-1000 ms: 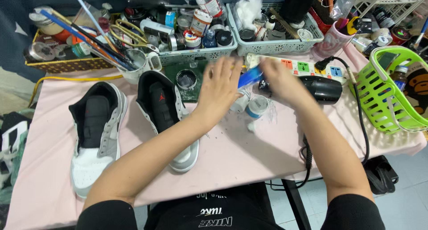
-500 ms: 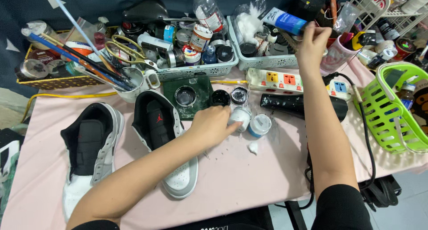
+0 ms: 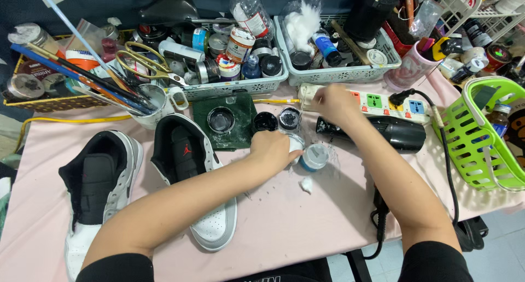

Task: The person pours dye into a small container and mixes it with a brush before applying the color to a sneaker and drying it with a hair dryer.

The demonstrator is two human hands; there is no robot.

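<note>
My left hand (image 3: 272, 150) is closed over a small white jar (image 3: 297, 142) on the pink table cover, right beside a blue-lidded jar (image 3: 314, 156). My right hand (image 3: 332, 103) hovers just behind them, over the left end of a white power strip (image 3: 383, 102). Its fingers are pinched together, and I cannot tell whether anything thin is between them. Two open dark jars (image 3: 265, 121) (image 3: 289, 118) stand between the hands. A scrap of white cotton (image 3: 306, 184) lies in front of the jars.
Two black-and-white sneakers (image 3: 188, 161) (image 3: 98, 183) lie at the left. A black hair dryer (image 3: 394, 134) lies right of the jars, with a green basket (image 3: 481, 145) at the far right. White baskets (image 3: 240, 88) (image 3: 350, 74) of bottles and a mug of brushes (image 3: 156, 104) line the back.
My right hand set a blue bottle into the back basket, then came down to the power strip. My left hand dropped onto the white jar and stays there.
</note>
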